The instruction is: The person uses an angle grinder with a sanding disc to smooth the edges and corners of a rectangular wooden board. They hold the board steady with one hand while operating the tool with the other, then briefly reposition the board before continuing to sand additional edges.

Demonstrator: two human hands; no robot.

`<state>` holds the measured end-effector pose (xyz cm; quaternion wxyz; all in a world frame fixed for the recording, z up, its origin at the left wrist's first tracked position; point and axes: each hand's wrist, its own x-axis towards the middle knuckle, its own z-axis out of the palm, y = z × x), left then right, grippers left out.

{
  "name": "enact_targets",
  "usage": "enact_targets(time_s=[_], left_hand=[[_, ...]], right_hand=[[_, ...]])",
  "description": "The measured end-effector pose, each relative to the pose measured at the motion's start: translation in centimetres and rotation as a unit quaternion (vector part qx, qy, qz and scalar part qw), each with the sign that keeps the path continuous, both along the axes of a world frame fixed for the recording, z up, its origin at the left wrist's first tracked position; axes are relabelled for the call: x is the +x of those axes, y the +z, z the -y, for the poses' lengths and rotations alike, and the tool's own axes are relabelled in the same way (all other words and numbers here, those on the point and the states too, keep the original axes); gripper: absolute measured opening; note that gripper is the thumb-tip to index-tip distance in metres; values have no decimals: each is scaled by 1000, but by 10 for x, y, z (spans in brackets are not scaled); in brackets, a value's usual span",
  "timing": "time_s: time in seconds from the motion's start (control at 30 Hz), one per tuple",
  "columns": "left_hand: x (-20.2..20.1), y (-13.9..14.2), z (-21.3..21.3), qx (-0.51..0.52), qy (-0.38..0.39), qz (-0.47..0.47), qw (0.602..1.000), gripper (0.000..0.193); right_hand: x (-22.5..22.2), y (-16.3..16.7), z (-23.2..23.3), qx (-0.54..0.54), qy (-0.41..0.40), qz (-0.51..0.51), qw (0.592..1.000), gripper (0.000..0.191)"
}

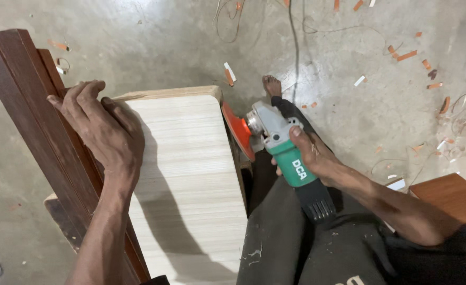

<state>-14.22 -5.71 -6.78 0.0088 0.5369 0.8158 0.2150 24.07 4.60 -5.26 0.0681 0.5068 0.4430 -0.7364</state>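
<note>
Left hand [103, 129] presses flat, fingers spread, steadying the pale board [188, 184] while right-hand fingers [309, 153] clamp the green grinder [280, 148], disc [238, 131] at its edge.

Woodworking workshop: concrete floor [154, 47] strewn with veneer scraps [407, 55], angle grinder [285, 153], boards.

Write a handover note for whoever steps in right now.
Left hand: flat on the pale panel, at its far left corner, beside the dark boards.
Right hand: grip shut on the green grinder; its orange disc sits at the panel's right edge, near the rounded corner.
Done: cannot tell how much edge is worked; trimmings lie on the floor.
Left: cannot tell.
</note>
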Motion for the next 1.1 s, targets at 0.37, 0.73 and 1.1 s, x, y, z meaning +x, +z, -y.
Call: enact_targets(time_s=[0.37,0.73,1.1], left_hand=[[2,1,-3,-11,1,4,1000,16],[10,16,-2,-13,5,39,999,21],[14,14,1,-31,24,33,999,22]], right_hand=[[-27,5,-136,-1,210,48,976,82],[-115,25,-211,97,472,120,868,89],[-105,11,-213,127,519,132,835,91]])
